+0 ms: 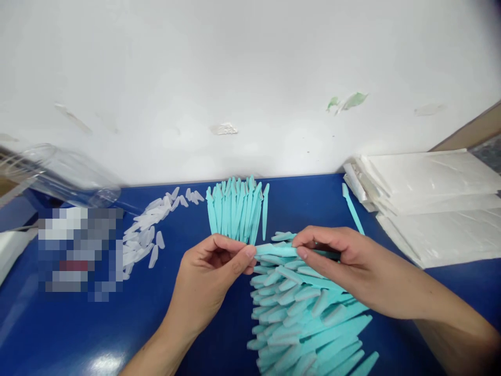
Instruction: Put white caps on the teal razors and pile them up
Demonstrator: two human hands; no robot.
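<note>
Between my two hands a turquoise stick-like piece (pixel 277 251) lies level, above a big heap of similar pieces (pixel 289 324). My left hand (pixel 215 277) pinches its left end with thumb and fingers. The thumb and forefinger of my right hand (pixel 348 266) close on it farther right; part of it is hidden by the fingers. Behind my left hand, a bundle of turquoise pieces (pixel 235 206) stands out with tips toward the wall. Small translucent white covers (pixel 146 237) are scattered to the left of that bundle.
One turquoise piece (pixel 353 208) lies alone near white plastic packages (pixel 442 209) at the right. A clear plastic container (pixel 66 175) lies at the back left, behind a pixelated area. The blue table (pixel 152 308) meets a white wall (pixel 250 78) with tape scraps.
</note>
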